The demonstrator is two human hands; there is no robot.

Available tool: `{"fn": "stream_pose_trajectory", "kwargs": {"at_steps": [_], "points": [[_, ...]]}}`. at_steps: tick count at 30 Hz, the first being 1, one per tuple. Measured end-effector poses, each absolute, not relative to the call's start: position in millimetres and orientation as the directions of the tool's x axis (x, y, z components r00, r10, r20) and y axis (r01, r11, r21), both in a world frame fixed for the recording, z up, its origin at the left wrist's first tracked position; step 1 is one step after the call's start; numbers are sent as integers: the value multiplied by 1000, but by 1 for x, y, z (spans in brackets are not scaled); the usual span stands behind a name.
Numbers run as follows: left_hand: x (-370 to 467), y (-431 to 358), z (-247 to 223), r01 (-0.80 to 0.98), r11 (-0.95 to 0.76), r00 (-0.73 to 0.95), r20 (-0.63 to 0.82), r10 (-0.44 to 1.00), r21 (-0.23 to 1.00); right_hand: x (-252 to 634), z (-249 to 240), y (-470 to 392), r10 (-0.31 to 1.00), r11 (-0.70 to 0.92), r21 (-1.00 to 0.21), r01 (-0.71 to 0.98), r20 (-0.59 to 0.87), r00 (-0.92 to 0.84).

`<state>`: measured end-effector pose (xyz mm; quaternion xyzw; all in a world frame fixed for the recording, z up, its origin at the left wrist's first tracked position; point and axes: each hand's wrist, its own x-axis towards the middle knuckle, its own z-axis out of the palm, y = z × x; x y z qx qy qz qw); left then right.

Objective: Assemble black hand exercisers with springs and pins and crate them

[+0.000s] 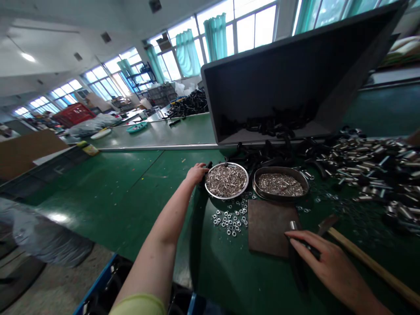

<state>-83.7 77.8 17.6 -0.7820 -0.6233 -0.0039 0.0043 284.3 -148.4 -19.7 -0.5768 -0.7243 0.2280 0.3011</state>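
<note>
My left hand [197,173] reaches to the left rim of a round metal dish [226,180] full of small metal pins, its fingers near a small black piece; what it grips is too small to tell. Over the right edge of a brown square plate [269,227], my right hand [313,250] is closed on a black handle with a silver metal end [293,225]. An oval tin [281,183] of small metal parts stands behind the plate. Loose metal nuts [230,223] lie left of the plate.
A hammer with a wooden handle [370,262] lies at the right. Many metal cylinders [370,162] are heaped farther back. A large grey bin [295,78] lies tipped behind black parts [269,153]. A blue crate [108,280] stands below the near table edge.
</note>
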Motion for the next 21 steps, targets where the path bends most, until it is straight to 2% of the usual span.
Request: {"fn": "stream_pose_trajectory", "kwargs": {"at_steps": [3,5,11,12,14,15,16,17,18,19,21], "points": [[-93,88,14,960,-278,277,-64,959,-13,283,-18,-150,978,207,-688,696,152,-142],[-102,82,16,959,-282,281,-55,958,-4,284,-15,-150,982,187,-695,694,141,-123],[-131,22,29,980,-172,155,158,975,101,288,-3,-153,990,132,-763,633,134,-45],[-128,5,30,978,-146,117,190,975,147,286,-1,-153,992,116,-786,607,121,-33],[-108,-33,27,941,-111,39,220,975,320,279,4,-155,997,72,-843,533,80,-8],[-92,-54,25,780,-82,-64,209,976,620,273,7,-156,998,55,-872,486,62,-1],[-71,-76,22,524,-37,-130,123,984,851,267,10,-157,999,44,-898,438,52,6],[-48,-97,19,262,41,-118,-10,993,964,261,13,-158,999,44,-918,395,52,11],[-24,-118,16,49,139,-44,-137,990,989,254,15,-160,998,54,-930,363,63,13],[0,-136,14,-106,243,41,-240,970,964,247,18,-162,996,73,-936,343,83,13],[40,-164,13,-281,398,216,-347,913,873,236,23,-168,990,131,-934,333,140,2]]}}
